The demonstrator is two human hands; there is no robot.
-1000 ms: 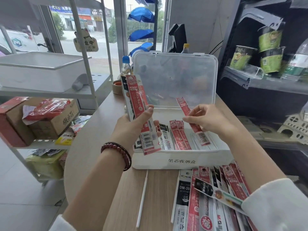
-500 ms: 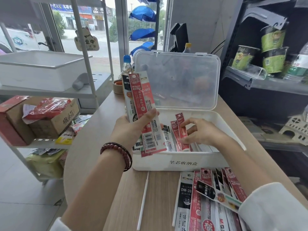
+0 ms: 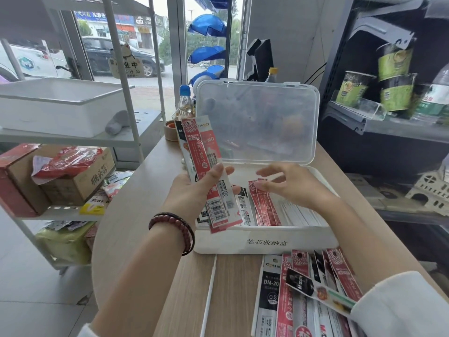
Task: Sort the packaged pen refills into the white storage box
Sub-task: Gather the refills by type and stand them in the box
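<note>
The white storage box (image 3: 264, 243) stands open on the wooden table, its clear lid (image 3: 257, 122) upright behind it. Several red and black refill packs (image 3: 263, 206) stand in its left half. My left hand (image 3: 194, 193) holds a fan of red and white refill packs (image 3: 202, 164) upright over the box's left end. My right hand (image 3: 291, 184) hovers over the box with spread fingers, holding nothing, just above the red packs. More refill packs (image 3: 303, 295) lie on the table in front of the box.
A thin white stick (image 3: 209, 293) lies on the table left of the loose packs. A bottle with a blue cap (image 3: 185, 103) stands behind the box. A white shelf unit with a tub (image 3: 60, 103) and cartons is at left; a dark shelf with cups (image 3: 393, 88) is at right.
My right hand lowered a red refill pack into the box, let it go and lifted with fingers spread. The left hand kept its bundle.
</note>
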